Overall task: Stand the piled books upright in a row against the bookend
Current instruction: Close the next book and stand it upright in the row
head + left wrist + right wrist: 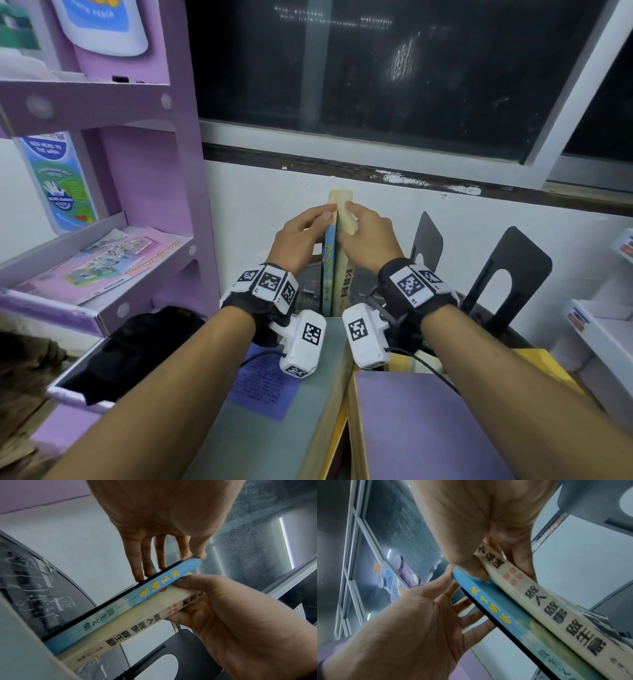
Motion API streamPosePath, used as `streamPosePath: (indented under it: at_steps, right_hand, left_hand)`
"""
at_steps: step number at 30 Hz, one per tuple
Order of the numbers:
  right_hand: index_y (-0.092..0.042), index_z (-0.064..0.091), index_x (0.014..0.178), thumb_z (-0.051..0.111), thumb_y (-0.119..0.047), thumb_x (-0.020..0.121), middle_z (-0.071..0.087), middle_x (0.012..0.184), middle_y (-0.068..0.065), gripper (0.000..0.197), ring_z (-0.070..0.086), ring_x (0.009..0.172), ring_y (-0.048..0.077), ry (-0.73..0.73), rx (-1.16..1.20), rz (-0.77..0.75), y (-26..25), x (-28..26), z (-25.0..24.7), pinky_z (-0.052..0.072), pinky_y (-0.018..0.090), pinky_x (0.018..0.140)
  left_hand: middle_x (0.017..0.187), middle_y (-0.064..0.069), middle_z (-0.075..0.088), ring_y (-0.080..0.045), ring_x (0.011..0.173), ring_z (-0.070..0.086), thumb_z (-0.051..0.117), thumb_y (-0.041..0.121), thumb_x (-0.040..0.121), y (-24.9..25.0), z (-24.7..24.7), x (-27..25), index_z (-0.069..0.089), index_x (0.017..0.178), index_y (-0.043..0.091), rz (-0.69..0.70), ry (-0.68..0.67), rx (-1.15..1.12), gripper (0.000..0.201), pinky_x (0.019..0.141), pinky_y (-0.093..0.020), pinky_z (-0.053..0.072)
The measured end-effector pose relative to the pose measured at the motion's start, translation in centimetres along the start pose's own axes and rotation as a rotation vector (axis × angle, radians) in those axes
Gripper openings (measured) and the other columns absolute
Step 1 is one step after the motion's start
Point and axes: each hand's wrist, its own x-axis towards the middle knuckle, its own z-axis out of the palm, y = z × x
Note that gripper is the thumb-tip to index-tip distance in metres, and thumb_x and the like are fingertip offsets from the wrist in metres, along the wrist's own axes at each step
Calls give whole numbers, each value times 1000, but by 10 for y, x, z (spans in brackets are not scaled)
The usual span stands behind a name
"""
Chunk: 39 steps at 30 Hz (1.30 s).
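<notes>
Two books stand upright at the middle of the desk by the wall: a blue-spined book (329, 270) on the left and a thicker cream book (346, 277) pressed against its right side. A thin black bookend (102, 606) stands against the blue book's left face. My left hand (322, 219) lays straight fingers (142, 566) flat on that bookend's outer side, and its thumb rests on the blue book's top corner. My right hand (352, 222) grips the cream book (544, 605) near its top. Its thumb sits between the two books and its fingers are on the far side.
Two more black bookends (426, 240) (513, 274) stand to the right. A purple shelf unit (164, 205) rises close on the left, with a black bag (137, 349) below. A purple-covered book (421, 428) lies at the front right of the glass desk top (308, 428).
</notes>
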Motion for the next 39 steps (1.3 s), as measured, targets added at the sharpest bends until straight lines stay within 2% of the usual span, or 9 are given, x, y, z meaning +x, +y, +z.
streamPosePath:
  at_steps: [3,6,12,16,26,29,31,35,39]
  right_hand:
    - [-21,32,149,53,-22,91,52,137,12,62,57,109,25,-33,-5,22,4,2,-4,43,16,73]
    - [-22,29,150,53,-24,90,55,133,9,65,52,93,17,-86,14,41,4,4,-9,39,13,58]
    - [-26,23,152,60,-21,84,59,127,8,77,64,97,22,-175,75,74,3,7,-13,57,30,74]
    - [-28,19,152,69,-4,78,57,129,9,93,66,100,29,-278,292,142,7,10,-11,59,46,78]
    - [-25,35,141,80,0,73,49,136,11,85,63,103,29,-197,258,60,10,0,-13,61,43,70]
    - [-22,32,143,80,-9,75,50,136,10,84,64,99,26,-190,117,-7,8,-1,-13,57,26,60]
    - [-20,31,144,80,-16,76,51,137,11,85,63,100,24,-180,15,-51,7,-1,-14,50,21,66]
    - [-18,30,145,81,-19,75,52,136,14,86,63,105,27,-179,-22,-64,6,-1,-13,54,30,81]
    - [-20,28,147,81,-19,75,50,139,15,90,64,103,30,-180,-5,-69,7,-3,-10,56,43,85]
  left_hand:
    - [115,-2,67,-13,97,67,54,31,95,-1,1,0,65,118,30,0,-12,-26,25,66,-24,56]
    - [115,-3,67,-14,95,68,54,30,95,0,2,1,65,118,29,-6,-22,-50,25,66,-25,56]
    - [117,-1,67,-14,99,67,54,33,95,-2,0,2,65,117,33,5,-27,-13,24,75,-32,57]
    - [116,-2,68,-18,99,67,53,33,95,-1,0,3,65,117,32,8,-18,-5,24,80,-38,58]
    - [114,-7,68,-20,96,67,52,30,96,-1,0,2,64,120,25,-9,-43,-25,27,65,-29,56]
    - [114,-6,68,-22,98,67,51,31,97,-2,-2,2,65,118,28,-5,-37,-9,25,71,-34,57]
    - [114,-5,68,-22,99,67,51,32,96,-2,-3,2,65,118,28,-2,-33,8,25,72,-35,57]
    - [113,-6,68,-20,93,68,51,30,97,-1,-3,3,64,121,24,-17,-34,-2,28,65,-29,56]
    - [115,-5,67,-22,100,67,51,33,96,-1,-4,2,64,121,26,-8,-32,24,28,72,-35,58]
